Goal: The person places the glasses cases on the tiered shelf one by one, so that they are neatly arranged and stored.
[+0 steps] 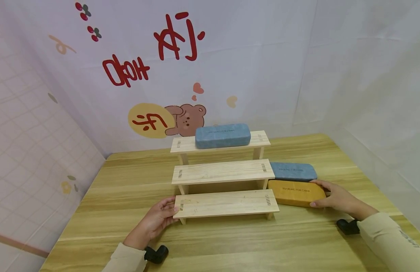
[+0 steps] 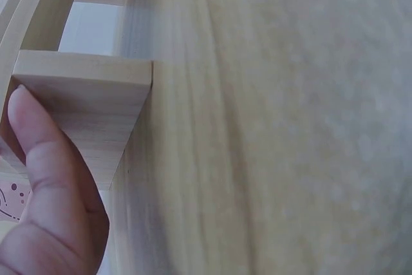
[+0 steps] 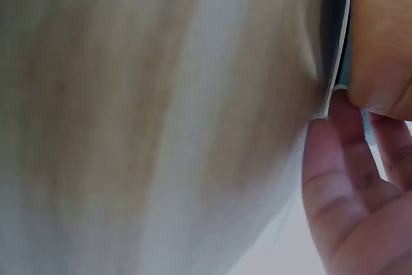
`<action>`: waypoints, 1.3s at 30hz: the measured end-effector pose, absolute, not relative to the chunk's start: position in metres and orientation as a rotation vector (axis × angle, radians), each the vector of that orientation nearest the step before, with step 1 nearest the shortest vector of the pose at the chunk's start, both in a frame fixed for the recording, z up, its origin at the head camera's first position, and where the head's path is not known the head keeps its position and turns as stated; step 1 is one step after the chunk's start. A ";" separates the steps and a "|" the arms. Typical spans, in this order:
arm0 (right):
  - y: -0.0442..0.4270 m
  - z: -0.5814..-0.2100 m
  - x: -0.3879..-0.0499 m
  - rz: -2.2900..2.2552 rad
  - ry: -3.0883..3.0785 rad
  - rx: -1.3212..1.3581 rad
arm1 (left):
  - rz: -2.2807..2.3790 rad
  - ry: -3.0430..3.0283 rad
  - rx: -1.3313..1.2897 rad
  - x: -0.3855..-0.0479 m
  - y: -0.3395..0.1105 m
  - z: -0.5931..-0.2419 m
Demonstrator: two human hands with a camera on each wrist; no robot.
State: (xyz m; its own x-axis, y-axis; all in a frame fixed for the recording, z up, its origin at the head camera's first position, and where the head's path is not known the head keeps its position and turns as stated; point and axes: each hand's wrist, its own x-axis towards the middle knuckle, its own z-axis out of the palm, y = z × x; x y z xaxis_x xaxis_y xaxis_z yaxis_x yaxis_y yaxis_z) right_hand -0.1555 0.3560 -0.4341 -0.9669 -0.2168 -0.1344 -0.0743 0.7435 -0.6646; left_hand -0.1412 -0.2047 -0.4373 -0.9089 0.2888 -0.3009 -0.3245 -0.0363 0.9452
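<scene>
Three pale wooden risers stand like steps on the table. My left hand (image 1: 157, 220) grips the left end of the lowest riser (image 1: 226, 204); in the left wrist view its thumb lies by the riser's leg (image 2: 84, 72). At the right, my right hand (image 1: 339, 198) holds the right end of a yellow glasses case (image 1: 296, 192), thumb at the front and fingers at the back. That case lies beside the risers' right ends. A blue glasses case (image 1: 293, 171) lies just behind it, and another blue glasses case (image 1: 223, 136) rests on the top riser (image 1: 186, 144).
The middle riser (image 1: 223, 171) stands between the top and lowest ones. The wood-grain table (image 1: 135, 177) reaches a printed white cloth backdrop (image 1: 264, 56) behind and cloth at both sides. A black wrist mount (image 1: 157, 254) sits under the left wrist, another (image 1: 348, 226) under the right.
</scene>
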 end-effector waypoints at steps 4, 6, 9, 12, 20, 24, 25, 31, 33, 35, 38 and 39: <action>0.358 -0.436 -0.155 -1.057 2.762 -0.250 | 2.003 1.835 -0.047 -0.140 -0.205 -0.438; 0.359 -0.436 -0.154 -1.082 2.760 -0.247 | 2.003 1.836 -0.052 -0.140 -0.206 -0.437; 0.361 -0.435 -0.152 -1.120 2.749 -0.251 | 2.000 1.834 -0.054 -0.139 -0.206 -0.437; 0.363 -0.433 -0.150 -1.167 2.741 -0.239 | 2.001 1.826 -0.053 -0.139 -0.206 -0.437; 0.372 -0.422 -0.142 -1.247 2.751 -0.240 | 2.006 1.825 -0.055 -0.139 -0.206 -0.438; 0.378 -0.418 -0.139 -1.291 2.743 -0.212 | 2.008 1.825 -0.060 -0.139 -0.206 -0.438; 0.380 -0.417 -0.139 -1.317 2.740 -0.212 | 2.008 1.824 -0.062 -0.139 -0.206 -0.438; 0.387 -0.409 -0.137 -1.413 2.800 -0.250 | 2.004 1.822 -0.061 -0.139 -0.205 -0.438; 0.388 -0.405 -0.136 -1.427 2.822 -0.257 | 2.001 1.823 -0.058 -0.140 -0.204 -0.438; 0.388 -0.402 -0.136 -1.448 2.823 -0.270 | 2.000 1.824 -0.056 -0.140 -0.204 -0.438; 0.387 -0.397 -0.135 -1.467 2.824 -0.283 | 2.001 1.826 -0.059 -0.141 -0.205 -0.439; 0.386 -0.396 -0.135 -1.480 2.822 -0.284 | 2.002 1.828 -0.054 -0.141 -0.205 -0.439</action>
